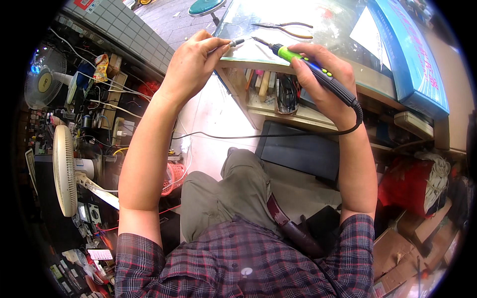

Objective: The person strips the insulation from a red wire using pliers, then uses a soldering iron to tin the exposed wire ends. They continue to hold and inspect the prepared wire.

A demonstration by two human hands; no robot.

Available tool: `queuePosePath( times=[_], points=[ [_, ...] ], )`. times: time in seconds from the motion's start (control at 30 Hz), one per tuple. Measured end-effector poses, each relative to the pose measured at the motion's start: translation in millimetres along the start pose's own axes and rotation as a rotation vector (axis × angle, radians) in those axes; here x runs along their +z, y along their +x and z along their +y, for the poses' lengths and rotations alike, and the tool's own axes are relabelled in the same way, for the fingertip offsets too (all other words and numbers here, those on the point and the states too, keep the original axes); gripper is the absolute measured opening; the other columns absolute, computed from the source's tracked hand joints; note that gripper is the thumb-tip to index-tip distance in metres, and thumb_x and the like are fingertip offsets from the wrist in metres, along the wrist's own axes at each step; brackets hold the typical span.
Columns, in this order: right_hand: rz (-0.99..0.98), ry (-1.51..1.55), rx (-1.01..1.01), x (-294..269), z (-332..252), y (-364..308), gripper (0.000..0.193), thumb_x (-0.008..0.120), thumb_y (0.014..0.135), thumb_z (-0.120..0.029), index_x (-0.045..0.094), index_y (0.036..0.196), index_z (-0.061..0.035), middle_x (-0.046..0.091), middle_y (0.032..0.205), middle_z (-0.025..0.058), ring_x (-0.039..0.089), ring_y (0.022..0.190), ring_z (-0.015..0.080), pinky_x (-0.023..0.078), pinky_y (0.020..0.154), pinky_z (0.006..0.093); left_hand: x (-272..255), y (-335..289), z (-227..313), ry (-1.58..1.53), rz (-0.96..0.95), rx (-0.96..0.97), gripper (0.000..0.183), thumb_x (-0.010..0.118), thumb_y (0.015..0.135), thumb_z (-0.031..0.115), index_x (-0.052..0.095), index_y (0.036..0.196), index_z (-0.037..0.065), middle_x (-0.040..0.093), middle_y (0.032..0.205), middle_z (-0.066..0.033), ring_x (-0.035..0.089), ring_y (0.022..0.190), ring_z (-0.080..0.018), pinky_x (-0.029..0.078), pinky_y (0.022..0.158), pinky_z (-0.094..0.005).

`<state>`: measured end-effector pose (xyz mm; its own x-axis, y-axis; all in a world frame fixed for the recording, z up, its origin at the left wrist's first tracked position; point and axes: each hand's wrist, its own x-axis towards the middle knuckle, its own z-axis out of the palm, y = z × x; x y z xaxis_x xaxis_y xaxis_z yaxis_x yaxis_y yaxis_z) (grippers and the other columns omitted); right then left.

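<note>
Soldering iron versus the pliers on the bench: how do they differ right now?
The soldering iron is held in the right hand; the pliers lie untouched on the bench top.
The iron is a single thick pen shape trailing a black cord; the pliers have two spread handles and no cord.
The iron shows bright green and black; the pliers have brownish handles.
Both taper to a narrow end pointing leftward.

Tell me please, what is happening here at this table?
A person's left hand holds a small dark part at the near edge of the table. The right hand grips a green and black soldering iron, pointed toward the part; I cannot clearly tell if they touch. Pliers lie on the table beyond, in neither hand.
</note>
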<state>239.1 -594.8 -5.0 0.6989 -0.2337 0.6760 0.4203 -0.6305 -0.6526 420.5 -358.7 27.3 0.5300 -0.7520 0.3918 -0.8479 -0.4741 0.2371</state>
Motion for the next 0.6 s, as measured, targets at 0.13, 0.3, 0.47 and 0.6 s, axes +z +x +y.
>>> queuePosePath(
  times=[0.13,0.3,0.47,0.6],
  points=[
    [-0.004,-0.001,-0.013,-0.1,-0.2,0.5,0.022,0.077,0.098,-0.018,0.078,0.116,-0.0053,0.077,0.091,0.0129,0.076,0.082,0.0218,0.059,0.077,0.0334,0.1,-0.2,-0.5,-0.009,0.003,0.006,0.028,0.066,0.110,0.022,0.081,0.129,0.007,0.068,0.099,-0.0094,0.067,0.088,-0.0224,0.053,0.081,-0.0370],
    [-0.004,-0.011,-0.038,0.0,0.4,0.7,0.022,0.077,0.098,-0.018,0.078,0.116,-0.0048,0.076,0.090,0.0128,0.075,0.081,0.0219,0.059,0.077,0.0334,-0.1,0.3,0.3,0.005,-0.004,-0.002,0.028,0.066,0.110,0.023,0.081,0.129,0.007,0.068,0.100,-0.0092,0.067,0.089,-0.0219,0.054,0.081,-0.0369],
    [-0.006,-0.015,-0.048,0.3,1.5,0.6,0.022,0.077,0.098,-0.018,0.078,0.116,-0.0049,0.077,0.092,0.0129,0.076,0.082,0.0221,0.059,0.078,0.0334,2.7,-1.4,-1.0,0.017,-0.006,-0.021,0.029,0.066,0.111,0.024,0.081,0.129,0.008,0.068,0.101,-0.0082,0.067,0.090,-0.0210,0.054,0.081,-0.0364],
    [-0.010,-0.021,-0.044,-0.4,0.5,0.8,0.022,0.077,0.097,-0.018,0.078,0.116,-0.0050,0.077,0.093,0.0129,0.076,0.083,0.0223,0.059,0.078,0.0334,2.8,-0.9,-0.5,0.018,-0.005,-0.024,0.029,0.066,0.111,0.025,0.081,0.129,0.009,0.068,0.101,-0.0076,0.067,0.090,-0.0206,0.054,0.081,-0.0364]
  ],
)
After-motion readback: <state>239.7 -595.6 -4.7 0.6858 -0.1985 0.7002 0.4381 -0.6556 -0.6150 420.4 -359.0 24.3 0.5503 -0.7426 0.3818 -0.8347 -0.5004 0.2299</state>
